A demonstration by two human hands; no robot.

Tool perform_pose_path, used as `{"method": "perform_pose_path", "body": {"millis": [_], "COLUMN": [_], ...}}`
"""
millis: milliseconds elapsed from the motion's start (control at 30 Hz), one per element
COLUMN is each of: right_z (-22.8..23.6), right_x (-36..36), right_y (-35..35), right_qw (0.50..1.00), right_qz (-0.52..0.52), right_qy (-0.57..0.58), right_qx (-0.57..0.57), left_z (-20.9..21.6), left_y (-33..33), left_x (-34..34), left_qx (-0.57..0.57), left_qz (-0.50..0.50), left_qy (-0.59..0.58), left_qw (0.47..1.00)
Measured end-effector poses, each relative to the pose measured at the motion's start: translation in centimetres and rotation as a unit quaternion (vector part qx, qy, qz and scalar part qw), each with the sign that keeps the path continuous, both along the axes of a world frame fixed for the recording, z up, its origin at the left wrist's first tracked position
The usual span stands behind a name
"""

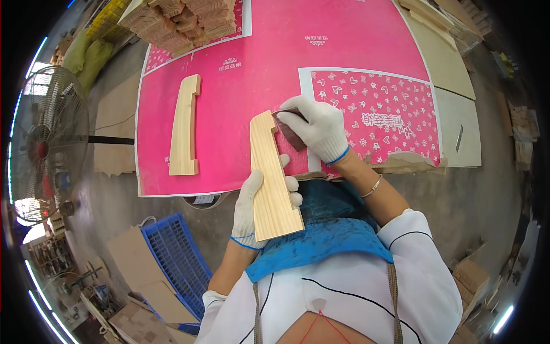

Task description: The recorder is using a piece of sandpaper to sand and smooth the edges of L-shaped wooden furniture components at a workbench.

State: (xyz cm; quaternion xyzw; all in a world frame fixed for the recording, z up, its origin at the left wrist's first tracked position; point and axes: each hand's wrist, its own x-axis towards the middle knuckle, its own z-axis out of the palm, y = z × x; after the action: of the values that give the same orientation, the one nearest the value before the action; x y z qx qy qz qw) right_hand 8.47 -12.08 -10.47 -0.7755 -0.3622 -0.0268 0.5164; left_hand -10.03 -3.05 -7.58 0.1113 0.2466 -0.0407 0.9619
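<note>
My left hand (pixel 247 198), in a white knit glove, grips a pale wooden piece (pixel 270 183) with a notched edge, its fingers wrapped round from beneath. The piece slants up from my apron to over the table's front edge. A brown sheet of sandpaper (pixel 290 133) is pinched in my gloved right hand (pixel 321 127), beside the notch near the piece's upper end. Whether the sheet touches the wood I cannot tell. A second wooden piece (pixel 184 129) of the same shape lies flat on the table, to the left.
The table (pixel 263 51) has a pink printed cover. A stack of wooden blocks (pixel 183 26) stands at its far left. On the board at right lies a small knife-like tool (pixel 459 138). A large fan (pixel 48 143) stands at left, a blue plastic crate (pixel 176 261) below it.
</note>
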Motion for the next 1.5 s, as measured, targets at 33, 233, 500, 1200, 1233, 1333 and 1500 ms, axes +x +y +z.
{"method": "perform_pose_path", "body": {"millis": [33, 233, 500, 1200, 1233, 1333, 1500], "right_z": [-0.2, -1.4, -0.9, 1.1, 2.4, 4.3, 2.1], "right_x": [-0.1, -1.9, -1.2, 0.9, 1.6, 2.9, 2.8], "right_y": [0.1, -1.1, -1.0, 0.7, 0.9, 0.7, -2.0], "right_qw": [0.999, 0.99, 0.966, 0.969, 0.988, 0.981, 0.967], "right_qz": [0.007, 0.058, 0.069, 0.122, 0.087, 0.005, 0.001], "right_qy": [-0.052, -0.097, 0.056, 0.007, 0.037, 0.172, 0.253], "right_qx": [-0.01, -0.085, -0.244, -0.217, -0.125, 0.088, -0.025], "left_z": [0.2, 1.1, 1.3, 1.0, 0.9, 1.3, 4.9], "left_y": [0.0, 0.1, 0.5, 0.0, 0.3, 0.8, 7.4], "left_x": [0.0, 0.2, 0.0, 0.0, -0.1, -0.6, 0.1], "left_qx": [0.0, 0.018, 0.043, 0.102, 0.109, 0.112, 0.535], "left_qz": [0.0, 0.009, -0.021, -0.015, -0.004, -0.084, -0.056], "left_qy": [0.002, 0.023, 0.048, 0.084, 0.079, 0.061, 0.087], "left_qw": [1.0, 1.0, 0.998, 0.991, 0.991, 0.988, 0.839]}}
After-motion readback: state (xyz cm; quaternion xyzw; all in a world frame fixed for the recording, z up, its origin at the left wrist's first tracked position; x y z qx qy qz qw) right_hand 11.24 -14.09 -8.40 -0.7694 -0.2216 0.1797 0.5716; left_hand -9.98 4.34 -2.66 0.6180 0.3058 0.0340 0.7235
